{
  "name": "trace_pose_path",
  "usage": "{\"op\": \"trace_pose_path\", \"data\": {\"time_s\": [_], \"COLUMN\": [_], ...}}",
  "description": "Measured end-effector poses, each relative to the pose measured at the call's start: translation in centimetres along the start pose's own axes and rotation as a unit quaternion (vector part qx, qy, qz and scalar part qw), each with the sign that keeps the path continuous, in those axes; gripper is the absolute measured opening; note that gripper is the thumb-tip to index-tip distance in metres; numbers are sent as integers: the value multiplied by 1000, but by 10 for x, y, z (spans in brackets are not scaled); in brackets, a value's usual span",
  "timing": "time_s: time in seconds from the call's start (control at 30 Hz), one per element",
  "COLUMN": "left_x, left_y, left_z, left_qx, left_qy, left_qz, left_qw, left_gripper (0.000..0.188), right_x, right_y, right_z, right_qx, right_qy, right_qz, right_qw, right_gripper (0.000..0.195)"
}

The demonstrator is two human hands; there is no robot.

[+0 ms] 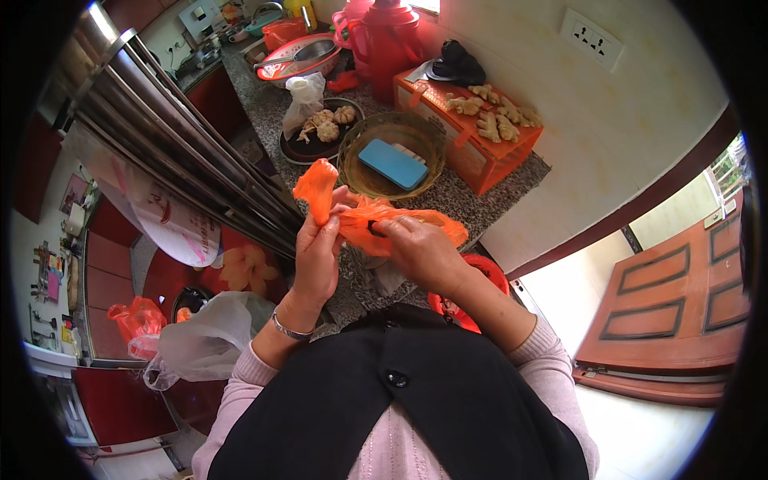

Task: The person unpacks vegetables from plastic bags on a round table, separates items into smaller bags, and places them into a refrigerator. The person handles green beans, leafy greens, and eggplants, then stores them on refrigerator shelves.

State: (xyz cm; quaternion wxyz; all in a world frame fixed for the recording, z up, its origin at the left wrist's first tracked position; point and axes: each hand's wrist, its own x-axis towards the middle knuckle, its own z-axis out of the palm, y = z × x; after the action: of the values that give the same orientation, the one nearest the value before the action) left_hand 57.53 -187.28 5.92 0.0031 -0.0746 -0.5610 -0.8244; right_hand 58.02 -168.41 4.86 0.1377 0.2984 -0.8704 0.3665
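An orange plastic bag (366, 223) is stretched between my two hands, above the front of the granite counter (474, 210). My left hand (318, 246) pinches its gathered neck, and a twisted end sticks up past the thumb. Farther along, my right hand (423, 246) grips the bag's body. A small black thing (377, 228) shows at the right fingertips; what it is I cannot tell. Just beyond the bag stands a woven basket (354, 171) with a light-blue flat case (393, 163) in it. What the bag holds is hidden.
Garlic bulbs (327, 131) lie on a dark round tray (288, 150). Ginger roots (498, 126) rest on an orange box (444, 129) by the wall. Behind are red thermos flasks (390, 54) and an enamel basin (282, 71) with a ladle. Metal pipes (174, 126) rise at left; a red bucket (474, 324) is below right.
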Motion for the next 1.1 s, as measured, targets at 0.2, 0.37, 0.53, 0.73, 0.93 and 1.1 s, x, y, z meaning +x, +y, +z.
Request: {"op": "trace_pose_path", "data": {"time_s": [0.2, 0.37, 0.53, 0.73, 0.93, 1.1], "left_x": [-12, -19, -4, -9, -12, -8], "left_y": [-7, 1, -21, -54, -63, -79], "left_z": [-1, -2, -31, -71, -68, -95], "left_qx": [3, 46, 305, 122, 40, 22], "left_qy": [-62, -104, -130, -65, 8, 104], "left_qz": [-39, -92, 126, -104, -101, -85], "left_qw": [997, 989, 935, 985, 994, 991], "left_gripper": [35, 36, 47, 47, 17, 15], "right_x": [3, 6, -17, -3, -13, 3], "right_y": [11, 22, 79, 30, 34, 16], "right_z": [19, 48, 89, 21, -11, -55], "right_qx": [-122, -86, 191, -55, 161, 277], "right_qy": [-153, -280, -164, -300, -186, -77], "right_qz": [132, 132, 155, 104, 199, 184], "right_qw": [972, 947, 955, 947, 949, 940], "right_gripper": [37, 43, 40, 50, 54, 50]}}
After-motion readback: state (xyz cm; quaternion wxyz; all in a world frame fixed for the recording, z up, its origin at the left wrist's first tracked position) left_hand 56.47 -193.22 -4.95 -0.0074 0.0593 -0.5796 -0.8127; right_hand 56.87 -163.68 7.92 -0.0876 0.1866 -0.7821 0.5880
